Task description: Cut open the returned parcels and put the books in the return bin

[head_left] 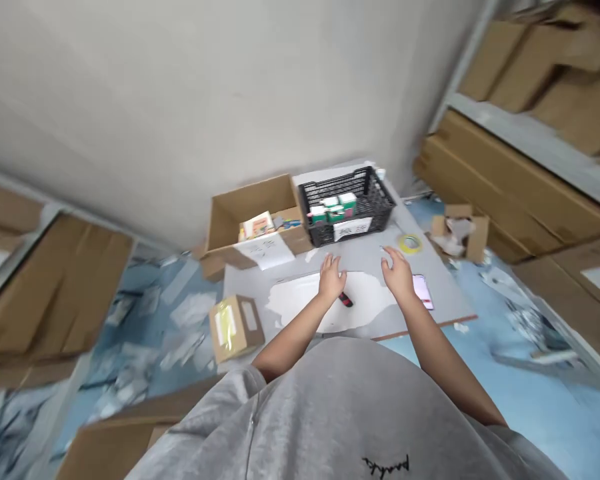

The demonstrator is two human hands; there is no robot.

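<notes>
My left hand (332,277) is over the table with its fingers apart and nothing in it. Just beside its palm lies a red and black utility knife (347,300), partly hidden by the hand. My right hand (398,272) hovers farther right, fingers spread and holding nothing. A phone (423,291) with a lit screen lies by the right wrist. Past the right fingers sits a roll of yellow tape (410,243). A white patch (300,300) covers the tabletop under the hands.
At the back stand an open cardboard box (220,252) with small packets and a black plastic basket (380,217) holding several green and white boxes. A taped carton (253,337) is on the table's left. Shelves with cartons (520,193) flank both sides; scraps litter the blue floor (540,400).
</notes>
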